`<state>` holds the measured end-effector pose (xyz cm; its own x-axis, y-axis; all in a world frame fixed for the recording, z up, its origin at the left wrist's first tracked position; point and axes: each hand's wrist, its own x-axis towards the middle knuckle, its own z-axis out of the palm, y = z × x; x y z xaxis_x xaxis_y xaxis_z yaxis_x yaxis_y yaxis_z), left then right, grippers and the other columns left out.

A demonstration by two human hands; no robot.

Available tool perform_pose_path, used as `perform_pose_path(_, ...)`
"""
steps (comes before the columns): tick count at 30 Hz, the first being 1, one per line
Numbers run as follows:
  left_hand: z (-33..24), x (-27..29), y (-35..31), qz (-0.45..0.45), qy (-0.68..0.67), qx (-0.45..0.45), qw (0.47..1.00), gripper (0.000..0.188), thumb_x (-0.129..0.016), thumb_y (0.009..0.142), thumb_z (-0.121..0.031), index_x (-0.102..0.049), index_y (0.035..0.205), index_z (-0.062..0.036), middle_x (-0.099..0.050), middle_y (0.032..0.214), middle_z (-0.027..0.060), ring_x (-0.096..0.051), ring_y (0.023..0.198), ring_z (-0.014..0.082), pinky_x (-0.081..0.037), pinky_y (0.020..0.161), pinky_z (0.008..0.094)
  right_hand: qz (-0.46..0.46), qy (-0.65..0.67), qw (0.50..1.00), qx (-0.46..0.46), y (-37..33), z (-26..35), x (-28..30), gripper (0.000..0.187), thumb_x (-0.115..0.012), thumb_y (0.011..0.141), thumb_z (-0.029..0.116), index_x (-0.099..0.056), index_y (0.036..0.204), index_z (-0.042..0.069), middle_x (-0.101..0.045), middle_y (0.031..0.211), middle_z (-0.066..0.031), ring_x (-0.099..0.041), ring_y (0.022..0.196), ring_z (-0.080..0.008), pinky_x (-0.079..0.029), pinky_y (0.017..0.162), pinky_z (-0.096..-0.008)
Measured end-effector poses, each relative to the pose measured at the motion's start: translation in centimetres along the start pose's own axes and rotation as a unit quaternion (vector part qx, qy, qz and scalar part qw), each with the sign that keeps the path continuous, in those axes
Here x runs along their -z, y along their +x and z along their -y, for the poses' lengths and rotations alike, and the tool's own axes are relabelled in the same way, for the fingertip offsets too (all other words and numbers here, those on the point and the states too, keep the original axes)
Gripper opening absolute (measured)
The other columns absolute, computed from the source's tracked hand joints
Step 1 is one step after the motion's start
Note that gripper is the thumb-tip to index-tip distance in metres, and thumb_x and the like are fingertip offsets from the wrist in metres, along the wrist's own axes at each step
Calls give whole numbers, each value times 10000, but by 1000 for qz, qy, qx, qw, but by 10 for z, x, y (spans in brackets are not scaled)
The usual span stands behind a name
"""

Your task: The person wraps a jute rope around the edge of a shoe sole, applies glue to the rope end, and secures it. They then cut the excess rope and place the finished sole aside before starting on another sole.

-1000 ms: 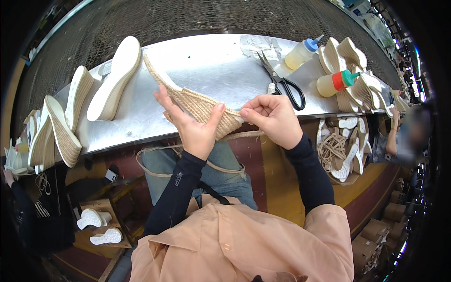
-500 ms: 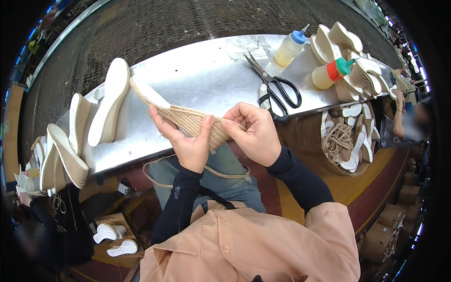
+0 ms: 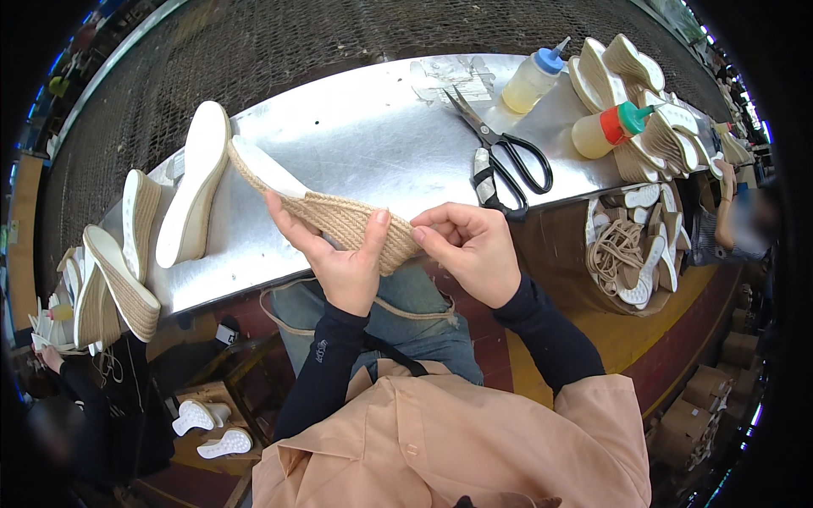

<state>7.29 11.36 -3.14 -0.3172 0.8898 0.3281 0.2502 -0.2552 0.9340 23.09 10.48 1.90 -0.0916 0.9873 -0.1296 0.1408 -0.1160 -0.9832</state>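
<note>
My left hand (image 3: 343, 262) grips a wedge sole (image 3: 343, 216) over the table's near edge, thumb on its near side and fingers beneath. Braided tan rope covers its sides, with a white insole surface at the toe end, which points up and left. At the heel end my right hand (image 3: 470, 250) is closed in a pinch, thumb and forefinger touching the braided edge. Whatever lies between those fingertips is too small to make out. Across my lap trails a thin tan cord (image 3: 415, 313).
Several wedge soles (image 3: 199, 186) stand at the left of the metal table (image 3: 339, 110). Black-handled scissors (image 3: 500, 152), a blue-capped bottle (image 3: 532, 83) and a red-and-green-topped bottle (image 3: 610, 131) lie to the right. Below, a brown box (image 3: 550, 254) holds soles and cords. Co-workers sit at both sides.
My right hand has shifted slightly right and down along the heel, its fingers now at the very edge. The left hand keeps its hold, and the whole view has moved a little.
</note>
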Motion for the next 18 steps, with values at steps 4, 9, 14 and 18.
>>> perform_pose_path(4,2,4,-1,35,95,19,995,1191,-809,714,-253,74,1477,-16,-30,1494,305,-65,1415,385,-59,1140,502,1,9,1000,7,2,-5,-2,109,-665,831,72,-682,880,-24,-601,619,10,-497,542,-4,-402,493,-174)
perform_pose_path(9,1,4,-1,29,55,22,998,1228,-828,686,-270,79,1475,-15,-7,1493,306,-73,1409,391,-81,1138,501,-8,77,997,-9,2,-14,-6,121,-662,832,73,-671,899,-28,-597,639,19,-499,552,-5,-406,499,-168)
perform_pose_path(14,-3,2,-2,32,74,-10,997,1169,-785,718,-129,100,1476,-42,-56,1491,285,-154,1383,342,-146,1126,445,-7,67,998,-19,1,-16,-8,102,-654,857,26,-638,933,-41,-632,740,-2,-547,630,-9,-440,560,-156)
perform_pose_path(18,-2,1,-2,30,64,-7,997,1237,-810,698,-190,150,1462,-29,27,1503,278,-48,1411,364,-81,1139,477,-48,-12,998,26,-1,-11,-12,99,-676,841,38,-628,891,-31,-594,689,27,-507,590,-1,-400,527,-151)
